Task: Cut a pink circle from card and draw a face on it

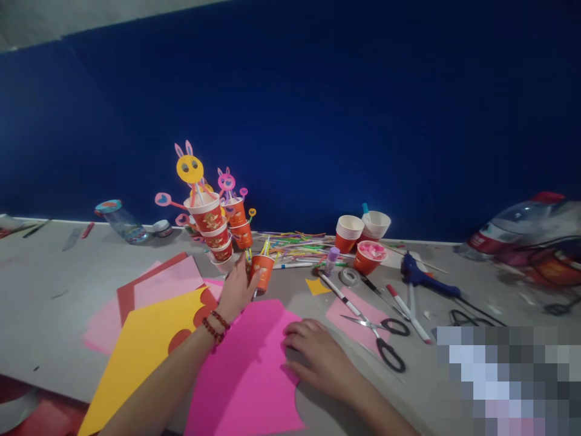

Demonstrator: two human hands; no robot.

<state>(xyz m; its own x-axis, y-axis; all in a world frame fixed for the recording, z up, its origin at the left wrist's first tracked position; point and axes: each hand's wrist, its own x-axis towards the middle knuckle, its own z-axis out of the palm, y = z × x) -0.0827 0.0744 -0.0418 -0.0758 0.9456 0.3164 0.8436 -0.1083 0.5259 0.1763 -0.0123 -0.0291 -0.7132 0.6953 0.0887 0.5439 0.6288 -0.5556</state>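
My left hand (238, 287), with beaded bracelets on its wrist, closes around the left side of a small red paper cup (263, 270). Yellowish strips stick up out of this cup, which leans slightly; some of my fingers are hidden. My right hand (320, 357) rests with its fingers extended on the right edge of a bright pink paper sheet (245, 375). Under my left forearm lies a yellow sheet (140, 345) with red paper circles (181, 340). Just behind my left hand rise stacked red cups with paper bunny faces (189, 169).
Scissors (374, 327) lie open on light pink paper right of my right hand, beside markers (408, 313) and tape (349, 277). A blue glue gun (426, 280), cup stacks (348, 233), colourful sticks (299, 245) and a glass jar (120, 221) stand or lie farther back against a blue partition.
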